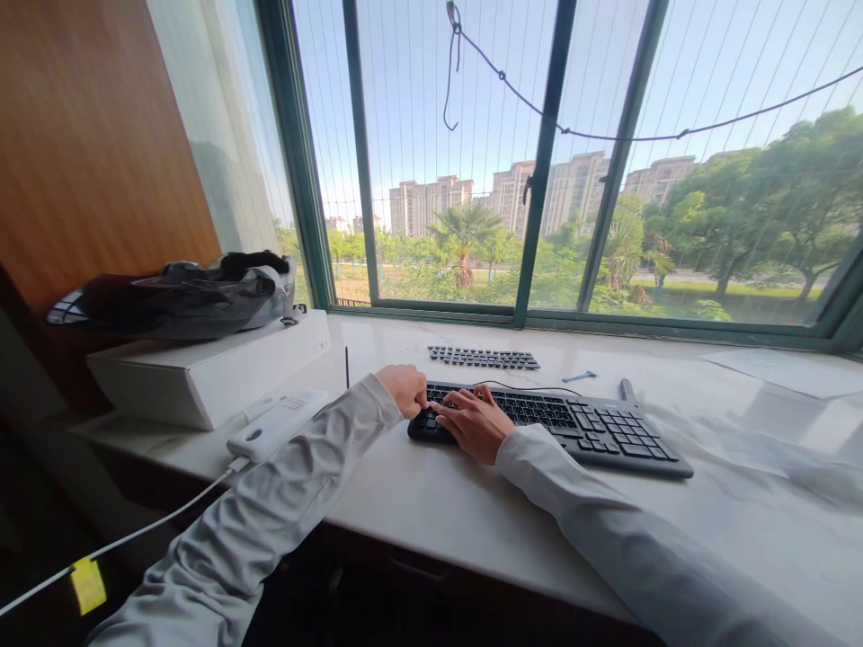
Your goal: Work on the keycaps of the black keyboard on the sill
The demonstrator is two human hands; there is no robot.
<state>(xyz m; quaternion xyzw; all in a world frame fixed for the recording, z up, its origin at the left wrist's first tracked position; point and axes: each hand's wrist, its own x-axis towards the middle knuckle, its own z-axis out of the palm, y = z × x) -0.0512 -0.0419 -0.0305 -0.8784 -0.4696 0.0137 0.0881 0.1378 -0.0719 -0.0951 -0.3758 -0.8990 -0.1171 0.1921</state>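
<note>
Keyboard: flat on the pale counter, numeric pad to the right.
Left hand: fingers curled at the keyboard's left end; whether they pinch anything, I cannot tell.
Right hand: fingers spread, palm down over the left-hand keys.
Keys so far: the middle and numeric pad look filled; about 4 rows of loose black keycaps lie behind, so the work seems partway.
Keys left: the hands cover much of the left end; any gaps there are hidden.
Close by: black cord along the back edge, blue tool beyond, clear plastic near the right end.
Far left: white box under a dark bag.
In the way: nothing evident between hands and keys.
</note>
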